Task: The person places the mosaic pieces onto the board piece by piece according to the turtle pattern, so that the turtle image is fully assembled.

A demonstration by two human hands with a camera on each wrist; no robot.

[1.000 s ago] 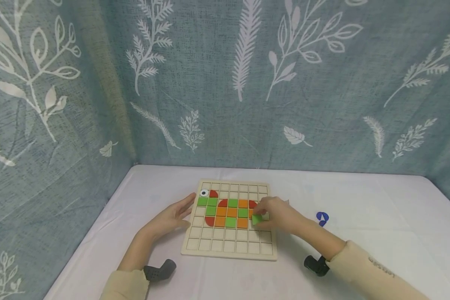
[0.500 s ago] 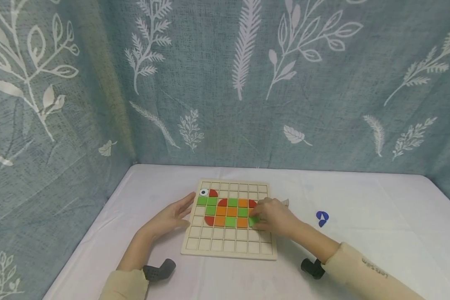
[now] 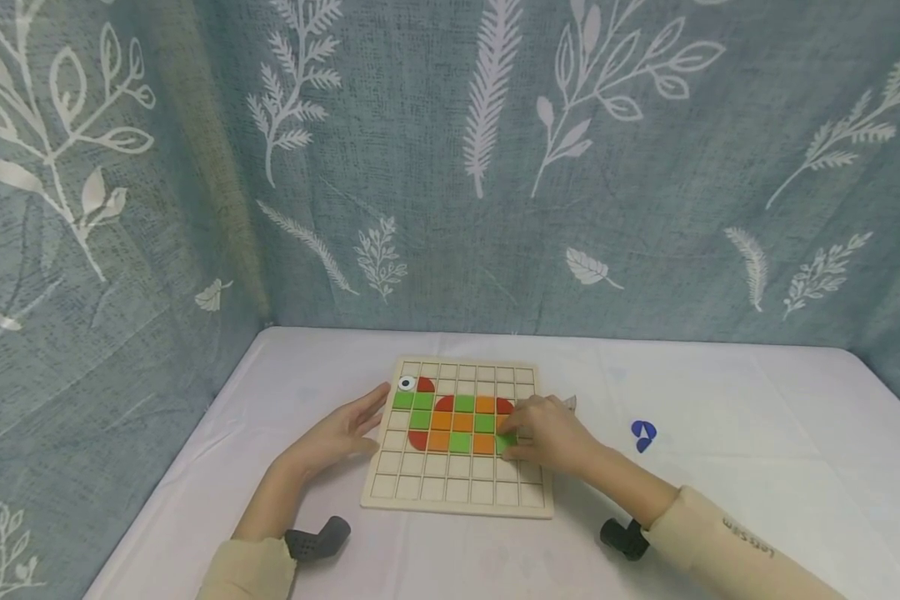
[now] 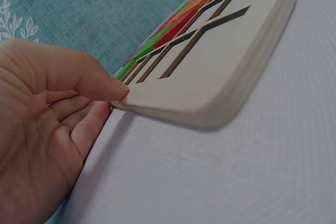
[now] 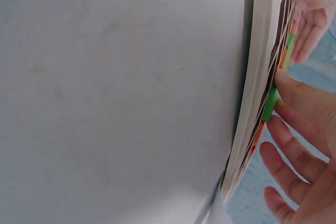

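Note:
A square wooden grid board (image 3: 420, 492) lies on the table, with red, orange and green tiles and a round eye piece (image 3: 407, 383) set in its cells. My right hand (image 3: 547, 433) is over the board's right part. Its thumb and index finger pinch a green square tile (image 5: 270, 103) at the lower right end of the coloured figure; the other fingers are spread. The right hand hides some neighbouring cells. At the board's left edge is my left hand (image 3: 339, 435), fingers extended; the left wrist view has its thumb (image 4: 100, 80) touching the rim.
Blue pieces (image 3: 643, 433) lie on the white tablecloth right of the board. A small grey piece (image 3: 571, 402) shows just behind the right hand. Dark devices sit beside the left wrist (image 3: 318, 540) and the right wrist (image 3: 625, 537). A patterned curtain (image 3: 420, 167) stands behind the table.
My right hand has lowered the green square tile, tilted in its fingers one second ago, into the cell right of the orange tile in the bottom row. My left hand has stayed at the board's edge.

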